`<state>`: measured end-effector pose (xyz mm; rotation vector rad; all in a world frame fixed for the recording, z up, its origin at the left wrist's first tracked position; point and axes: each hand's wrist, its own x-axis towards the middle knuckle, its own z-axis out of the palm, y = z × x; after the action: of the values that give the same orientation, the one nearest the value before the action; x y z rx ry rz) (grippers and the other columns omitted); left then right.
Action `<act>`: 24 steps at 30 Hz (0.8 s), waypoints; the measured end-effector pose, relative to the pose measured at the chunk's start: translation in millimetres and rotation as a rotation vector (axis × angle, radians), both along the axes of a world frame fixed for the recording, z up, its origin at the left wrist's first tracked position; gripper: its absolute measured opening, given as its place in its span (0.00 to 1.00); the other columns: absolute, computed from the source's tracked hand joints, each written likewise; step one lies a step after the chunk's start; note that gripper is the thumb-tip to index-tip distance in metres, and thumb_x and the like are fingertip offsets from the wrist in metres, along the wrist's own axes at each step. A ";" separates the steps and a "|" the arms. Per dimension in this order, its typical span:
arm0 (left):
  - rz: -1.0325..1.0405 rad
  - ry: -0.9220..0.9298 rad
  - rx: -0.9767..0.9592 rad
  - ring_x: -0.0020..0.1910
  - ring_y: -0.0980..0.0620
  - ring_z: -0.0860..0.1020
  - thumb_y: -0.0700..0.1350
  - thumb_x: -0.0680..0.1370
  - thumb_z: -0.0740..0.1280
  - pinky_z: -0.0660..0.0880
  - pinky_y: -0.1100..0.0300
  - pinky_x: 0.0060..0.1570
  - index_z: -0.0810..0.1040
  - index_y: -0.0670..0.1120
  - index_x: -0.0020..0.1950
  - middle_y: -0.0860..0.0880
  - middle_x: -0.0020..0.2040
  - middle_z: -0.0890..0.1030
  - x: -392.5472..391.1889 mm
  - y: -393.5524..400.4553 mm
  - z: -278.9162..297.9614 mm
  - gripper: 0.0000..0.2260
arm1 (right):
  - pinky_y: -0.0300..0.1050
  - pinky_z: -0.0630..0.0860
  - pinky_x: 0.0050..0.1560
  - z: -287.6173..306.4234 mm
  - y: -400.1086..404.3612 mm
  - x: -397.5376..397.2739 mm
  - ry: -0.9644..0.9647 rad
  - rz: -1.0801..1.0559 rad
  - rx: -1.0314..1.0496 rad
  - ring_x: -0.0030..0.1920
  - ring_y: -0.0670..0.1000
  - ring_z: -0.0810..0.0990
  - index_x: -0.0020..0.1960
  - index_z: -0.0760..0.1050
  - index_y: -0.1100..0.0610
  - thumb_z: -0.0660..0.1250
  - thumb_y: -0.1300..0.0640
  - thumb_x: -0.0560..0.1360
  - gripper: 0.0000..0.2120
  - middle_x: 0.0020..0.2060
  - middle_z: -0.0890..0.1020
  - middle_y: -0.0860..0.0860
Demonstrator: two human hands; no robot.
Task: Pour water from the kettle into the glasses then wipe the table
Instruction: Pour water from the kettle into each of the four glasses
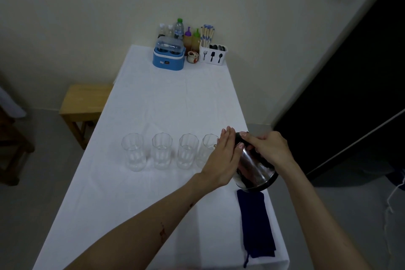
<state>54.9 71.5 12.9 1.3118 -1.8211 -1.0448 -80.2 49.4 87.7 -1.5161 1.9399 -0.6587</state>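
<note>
while i'm gripping the kettle (252, 171) handle with my right hand (270, 148), tilting it leftward, my left hand (221, 160) is lying flat against its side. the nearest glass (207, 149) is standing just left of the spout.

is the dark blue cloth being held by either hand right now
No, the dark blue cloth lies flat on the table while the left hand and right hand are on the kettle.

At the frame's upper centre stand a blue appliance (168, 56), several bottles (179, 28), a small ceramic jar (192, 57) and a white cutlery holder (213, 54). A wooden stool (84, 106) sits at left.
</note>
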 end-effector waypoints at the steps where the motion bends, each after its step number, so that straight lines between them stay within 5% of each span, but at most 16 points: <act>1: -0.001 -0.001 0.001 0.78 0.54 0.41 0.52 0.84 0.47 0.41 0.60 0.75 0.44 0.44 0.79 0.48 0.80 0.45 -0.7 -0.3 -0.6 0.26 | 0.41 0.75 0.34 -1.6 0.3 -1.5 -0.008 0.000 -0.002 0.30 0.50 0.81 0.33 0.85 0.57 0.73 0.37 0.71 0.23 0.25 0.81 0.50; 12: -0.066 -0.104 -0.069 0.78 0.54 0.41 0.52 0.84 0.47 0.39 0.60 0.75 0.47 0.43 0.79 0.48 0.80 0.46 -23.3 -1.5 -4.9 0.26 | 0.44 0.72 0.36 -31.5 14.9 -35.5 -0.435 -0.200 0.075 0.31 0.49 0.76 0.38 0.85 0.62 0.76 0.41 0.68 0.22 0.32 0.83 0.56; 20: -0.236 -0.307 -0.222 0.78 0.53 0.40 0.51 0.84 0.46 0.36 0.63 0.74 0.47 0.42 0.79 0.47 0.80 0.46 -54.7 -18.2 -17.5 0.25 | 0.45 0.70 0.36 -77.6 21.2 -70.3 -0.682 -0.491 0.073 0.30 0.51 0.74 0.32 0.77 0.60 0.63 0.40 0.80 0.27 0.28 0.79 0.54; 24: -0.316 -0.399 -0.222 0.78 0.53 0.39 0.50 0.85 0.47 0.34 0.65 0.73 0.46 0.42 0.79 0.47 0.80 0.45 -67.6 -37.1 -25.0 0.24 | 0.46 0.74 0.41 -103.1 13.3 -79.7 -0.771 -0.605 0.047 0.36 0.53 0.79 0.35 0.78 0.59 0.63 0.45 0.81 0.23 0.33 0.82 0.56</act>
<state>-12.7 34.4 -12.0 1.1813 -2.4287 -0.7377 -159.8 62.7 -15.4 -0.4716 1.7290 -1.2192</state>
